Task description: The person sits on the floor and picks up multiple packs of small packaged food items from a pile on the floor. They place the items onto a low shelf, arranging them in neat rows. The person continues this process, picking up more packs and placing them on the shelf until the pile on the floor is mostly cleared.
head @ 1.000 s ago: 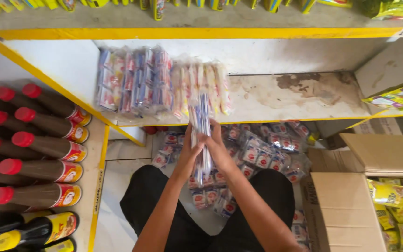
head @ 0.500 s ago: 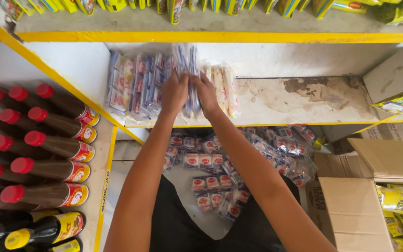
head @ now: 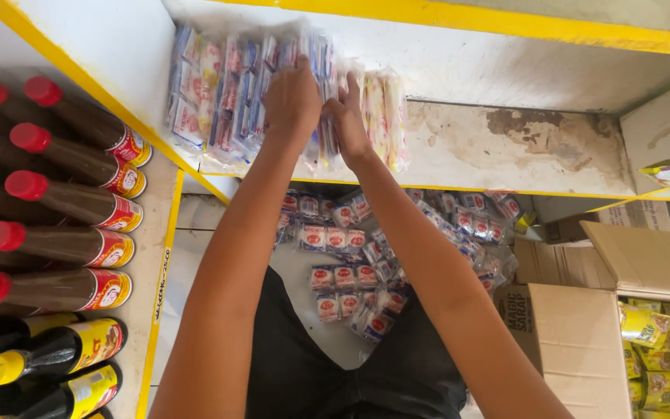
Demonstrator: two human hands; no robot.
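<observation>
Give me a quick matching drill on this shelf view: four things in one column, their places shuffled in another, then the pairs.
Things:
1. red-capped sauce bottles
2. yellow-capped bottles
3. open cardboard box
4. sachet strips

Places:
A. far right, beside the knee
B. upright on the white shelf, under both hands: left hand, right hand
C. left shelf, upper rows
D. bottom left corner

Pairs: 1-C, 2-D, 3-A, 4-B
</observation>
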